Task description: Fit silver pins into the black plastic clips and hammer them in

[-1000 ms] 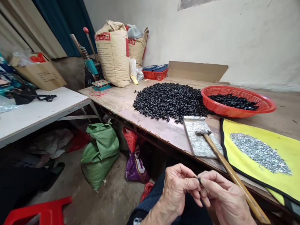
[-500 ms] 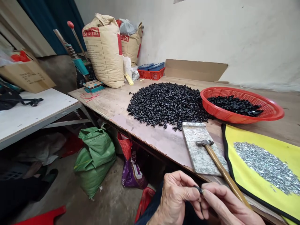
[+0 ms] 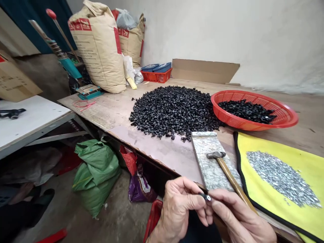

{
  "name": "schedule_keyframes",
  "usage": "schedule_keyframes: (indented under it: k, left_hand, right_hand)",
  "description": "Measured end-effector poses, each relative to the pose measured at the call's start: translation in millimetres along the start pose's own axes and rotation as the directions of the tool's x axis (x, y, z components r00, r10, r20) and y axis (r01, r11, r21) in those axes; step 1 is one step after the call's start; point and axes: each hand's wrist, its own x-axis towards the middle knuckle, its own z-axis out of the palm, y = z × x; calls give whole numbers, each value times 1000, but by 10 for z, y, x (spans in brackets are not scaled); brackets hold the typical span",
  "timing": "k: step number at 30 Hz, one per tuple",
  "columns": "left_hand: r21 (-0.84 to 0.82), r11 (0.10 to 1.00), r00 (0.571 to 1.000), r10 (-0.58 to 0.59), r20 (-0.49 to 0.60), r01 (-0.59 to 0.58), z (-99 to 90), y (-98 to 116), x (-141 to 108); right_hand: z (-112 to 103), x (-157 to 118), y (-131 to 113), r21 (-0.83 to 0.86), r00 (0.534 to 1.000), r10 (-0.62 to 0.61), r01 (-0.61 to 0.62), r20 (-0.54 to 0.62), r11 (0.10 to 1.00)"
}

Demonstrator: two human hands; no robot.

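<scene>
Ahead and left of the hands (image 3: 178,209), the pinkish strip of counter (image 3: 157,148) leaves room up to the black pile (image 3: 172,111); to the right, the hammer (image 3: 225,168) on its slab (image 3: 205,158) stands in the way.

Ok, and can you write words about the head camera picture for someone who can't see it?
The left hand and right hand pinch a small black part with a silver centre. Beyond them, a wooden table holds a big heap of black parts, a red basket, a hammer on a grey slab, and a yellow mat with silver bits.
</scene>
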Motion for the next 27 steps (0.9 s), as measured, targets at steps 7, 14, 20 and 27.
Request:
schedule_keyframes:
  k: [7,14,20,27]
  left_hand:
    - [137,990,984,61,-170,-38,-40,-27,189]
    - [211,976,971,90,-221,-42,-40,-145,295]
    - [281,959,961,112,-254,-38,2,-143,365]
    - [392,918,958,58,-280,59,137,-154,496]
  right_hand:
    - [-516,78,92,-767,961,-223,18,-164,642]
    - [-773,140,257,-968,888,-420,241,189,74]
    - [-720,149,276,-981,949,-305,125,76,145]
    - [-669,314,112,-893,949,247,-276,-195,356]
